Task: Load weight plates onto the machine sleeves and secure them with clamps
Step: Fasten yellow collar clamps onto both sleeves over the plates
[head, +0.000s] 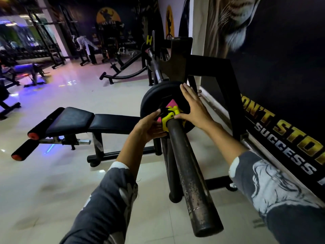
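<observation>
Head view, frame centre: left hand (pixel 149 125) grips the yellow clamp (pixel 170 118) on the bar (pixel 190 173); right hand (pixel 193 108), grip released, lies flat on the black plate (pixel 154 97).

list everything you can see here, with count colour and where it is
weight plate: one, black, on the sleeve against the rack
clamp: one, yellow, around the sleeve against the plate
sleeve: one, dark worn metal, running toward the camera
rack frame: one, black, beside the right wall
bench: one, black pad, red-tipped rollers, left of the sleeve
wall banner: one, dark with gold and white lettering, right
left hand: one, gripping the clamp
right hand: one, open, flat on the plate, thumb at the clamp
</observation>
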The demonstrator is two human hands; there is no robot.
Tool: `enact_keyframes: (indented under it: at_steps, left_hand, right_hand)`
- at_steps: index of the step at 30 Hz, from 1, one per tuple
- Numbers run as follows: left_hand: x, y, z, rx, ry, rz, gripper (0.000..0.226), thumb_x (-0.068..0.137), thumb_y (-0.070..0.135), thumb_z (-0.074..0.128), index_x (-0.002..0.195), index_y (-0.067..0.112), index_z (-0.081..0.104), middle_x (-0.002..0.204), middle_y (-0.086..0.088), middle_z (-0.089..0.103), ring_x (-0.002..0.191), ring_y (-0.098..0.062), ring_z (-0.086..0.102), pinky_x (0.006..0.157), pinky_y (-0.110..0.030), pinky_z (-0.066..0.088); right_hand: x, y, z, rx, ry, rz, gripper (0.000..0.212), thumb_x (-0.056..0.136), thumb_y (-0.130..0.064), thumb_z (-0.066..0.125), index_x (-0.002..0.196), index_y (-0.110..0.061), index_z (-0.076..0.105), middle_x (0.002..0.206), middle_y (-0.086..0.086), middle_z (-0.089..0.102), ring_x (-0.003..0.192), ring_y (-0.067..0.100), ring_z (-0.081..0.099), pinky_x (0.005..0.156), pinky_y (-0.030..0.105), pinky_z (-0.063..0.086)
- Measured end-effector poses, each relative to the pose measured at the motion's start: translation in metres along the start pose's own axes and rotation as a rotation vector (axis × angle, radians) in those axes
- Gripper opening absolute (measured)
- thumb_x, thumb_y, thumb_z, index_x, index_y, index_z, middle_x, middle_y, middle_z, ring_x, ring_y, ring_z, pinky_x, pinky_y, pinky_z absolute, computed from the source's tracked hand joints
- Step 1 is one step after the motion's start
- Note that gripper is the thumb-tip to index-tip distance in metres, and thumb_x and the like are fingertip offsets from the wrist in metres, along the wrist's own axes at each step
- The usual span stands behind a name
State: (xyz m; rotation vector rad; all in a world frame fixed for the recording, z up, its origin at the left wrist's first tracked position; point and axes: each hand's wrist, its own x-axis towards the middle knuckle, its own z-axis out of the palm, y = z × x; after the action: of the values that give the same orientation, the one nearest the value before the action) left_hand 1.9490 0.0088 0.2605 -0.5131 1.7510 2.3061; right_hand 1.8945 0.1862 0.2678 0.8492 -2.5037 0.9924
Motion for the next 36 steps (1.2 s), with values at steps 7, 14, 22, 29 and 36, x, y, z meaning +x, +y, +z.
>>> enact_keyframes:
  at_steps: [7,14,22,29,36]
  left_hand:
    - [0.009,-0.013,0.005,-0.174,0.037,0.017,0.023,0.096,0.025,0.050,0.076,0.013,0.049,0.069,-0.001,0.036,0.060,-0.011,0.035,0.054,-0.027,0.055]
    - [-0.027,-0.029,0.010,0.452,0.457,0.516,0.030,0.092,0.025,0.057,0.114,0.005,0.063,0.107,-0.016,0.068,0.100,-0.028,0.064,0.091,-0.034,0.050]
    - [-0.094,-0.113,0.001,0.941,0.351,0.968,0.046,0.096,0.026,0.049,0.137,0.007,0.041,0.144,-0.014,0.044,0.137,-0.027,0.034,0.113,-0.039,0.028]
    - [-0.174,-0.159,0.028,0.971,0.320,0.924,0.053,0.097,0.031,0.044,0.142,0.006,0.032,0.151,-0.011,0.032,0.143,-0.023,0.021,0.118,-0.038,0.018]
    - [-0.261,-0.211,0.029,0.947,0.356,1.011,0.048,0.094,0.029,0.046,0.135,0.004,0.043,0.138,-0.015,0.050,0.131,-0.028,0.043,0.108,-0.039,0.035]
  right_hand:
    - [-0.002,0.009,0.005,0.040,0.092,-0.030,0.100,0.068,-0.022,0.080,0.146,-0.013,0.020,0.157,0.005,0.016,0.144,0.023,0.014,0.118,0.037,0.018]
    - [-0.026,-0.020,-0.006,-0.111,0.067,0.066,0.068,0.091,-0.027,0.056,0.146,-0.013,0.018,0.158,0.005,0.013,0.145,0.022,0.012,0.115,0.050,0.019]
    - [-0.167,-0.038,0.014,-0.047,0.198,0.195,0.051,0.097,-0.022,0.043,0.144,-0.009,0.025,0.153,0.010,0.027,0.143,0.023,0.021,0.117,0.046,0.014]
    - [-0.256,-0.077,-0.003,0.077,0.279,0.200,0.051,0.095,-0.021,0.045,0.142,-0.007,0.029,0.151,0.013,0.031,0.142,0.023,0.022,0.117,0.037,0.017]
    - [-0.355,-0.128,-0.003,0.181,0.345,0.113,0.049,0.092,-0.035,0.044,0.132,-0.006,0.045,0.135,0.004,0.046,0.129,0.014,0.038,0.110,0.020,0.028]
